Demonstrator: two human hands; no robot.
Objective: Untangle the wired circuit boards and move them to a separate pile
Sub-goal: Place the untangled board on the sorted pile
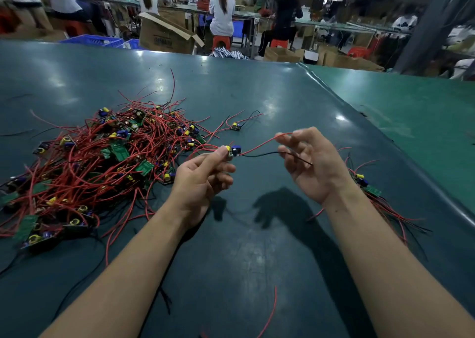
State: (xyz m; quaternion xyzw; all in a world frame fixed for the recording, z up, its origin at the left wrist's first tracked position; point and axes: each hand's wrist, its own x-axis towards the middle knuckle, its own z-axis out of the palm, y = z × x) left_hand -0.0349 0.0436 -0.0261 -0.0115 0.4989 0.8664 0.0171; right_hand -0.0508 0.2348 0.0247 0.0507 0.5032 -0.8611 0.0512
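One board (232, 152) is pinched in the left hand (203, 181), beside the tangle (97, 163); the right hand (308, 163) seemingly pinches its red wire (259, 145). Next: free it, then move it rightward.

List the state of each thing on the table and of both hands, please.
Left hand: pinches one circuit board, lifted off the table.
Right hand: fingers curled on that board's red and black wires.
Big pile: tangled, at left.
Small pile: at right, behind the right wrist.
Single board: lies alone, apart.
Loose red wire: lies near.
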